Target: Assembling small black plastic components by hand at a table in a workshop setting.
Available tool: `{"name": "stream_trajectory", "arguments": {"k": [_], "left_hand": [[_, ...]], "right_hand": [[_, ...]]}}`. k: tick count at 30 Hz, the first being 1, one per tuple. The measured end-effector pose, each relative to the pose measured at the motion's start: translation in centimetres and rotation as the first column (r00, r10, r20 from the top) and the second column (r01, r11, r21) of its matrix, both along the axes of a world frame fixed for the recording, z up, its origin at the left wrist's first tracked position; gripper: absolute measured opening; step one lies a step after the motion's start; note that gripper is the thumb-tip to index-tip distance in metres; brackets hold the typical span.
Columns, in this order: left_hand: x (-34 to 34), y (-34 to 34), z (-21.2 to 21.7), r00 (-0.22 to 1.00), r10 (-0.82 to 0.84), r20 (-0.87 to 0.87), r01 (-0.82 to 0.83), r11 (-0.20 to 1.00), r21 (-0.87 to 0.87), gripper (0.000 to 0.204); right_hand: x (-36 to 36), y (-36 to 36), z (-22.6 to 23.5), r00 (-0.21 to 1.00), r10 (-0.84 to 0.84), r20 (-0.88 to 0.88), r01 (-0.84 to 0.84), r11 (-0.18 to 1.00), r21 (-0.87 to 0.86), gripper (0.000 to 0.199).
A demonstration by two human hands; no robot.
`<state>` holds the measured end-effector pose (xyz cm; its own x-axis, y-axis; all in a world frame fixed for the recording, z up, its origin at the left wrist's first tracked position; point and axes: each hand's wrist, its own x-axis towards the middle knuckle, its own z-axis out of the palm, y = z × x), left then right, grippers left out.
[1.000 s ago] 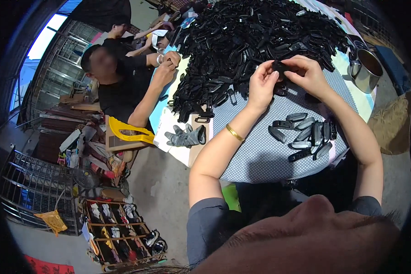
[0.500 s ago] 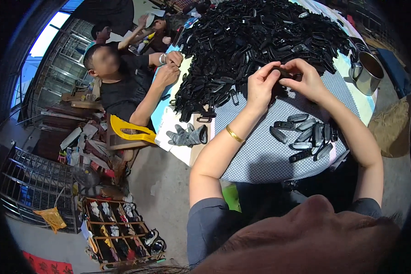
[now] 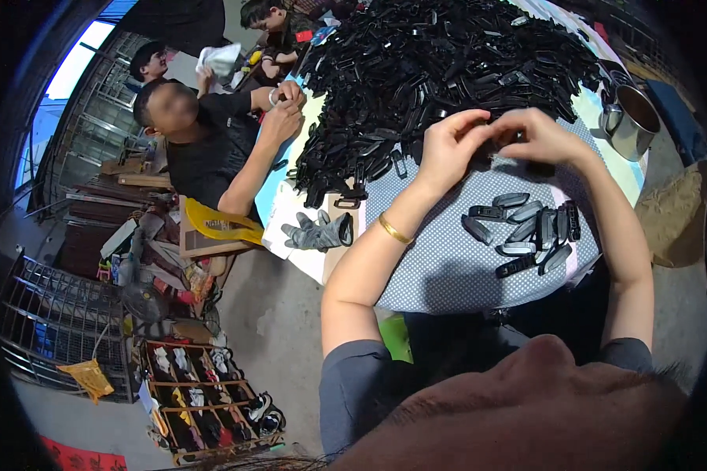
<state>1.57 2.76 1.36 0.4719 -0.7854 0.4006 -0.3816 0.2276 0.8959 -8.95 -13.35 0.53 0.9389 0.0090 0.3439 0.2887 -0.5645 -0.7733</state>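
Note:
My left hand (image 3: 451,149), with a gold bangle on its wrist, is at the near edge of a big heap of black plastic pieces (image 3: 440,63). My right hand (image 3: 542,136) faces it, and the fingertips of both come together in a pinch. Whatever they hold is lost against the dark heap behind. Below my hands, a small group of narrow oval black pieces (image 3: 524,235) lies on the dotted grey cloth (image 3: 463,271). Some of these are solid and rounded, while others look like slotted frames.
A metal mug (image 3: 635,125) stands at the table's right. Grey work gloves (image 3: 318,231) lie at the left edge beside a yellow plastic chair or stool part (image 3: 212,222). Across the left side sits a co-worker (image 3: 204,141), hands at the heap. A shoe rack (image 3: 204,396) stands on the floor.
My fingers have shifted slightly, and my right hand has curled more. The co-worker has leaned left a little. Behind, another person now holds up a white cloth-like thing.

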Motion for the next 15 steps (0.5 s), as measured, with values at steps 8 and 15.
{"name": "stream_trajectory", "arguments": {"k": [8, 15], "left_hand": [[-3.5, 0.4, -1.7, 0.743, -0.227, 0.629, 0.095, 0.967, 0.238, 0.030], [-0.9, 0.2, -1.7, 0.760, 0.044, 0.648, -0.174, 0.975, 0.138, 0.016]], "right_hand": [[0.8, -1.0, -1.6, 0.894, -0.286, 0.345, 0.415, 0.817, -0.400, 0.021], [0.7, 0.9, -2.3, 0.871, -0.407, 0.275, 0.485, 0.624, -0.612, 0.018]]}}
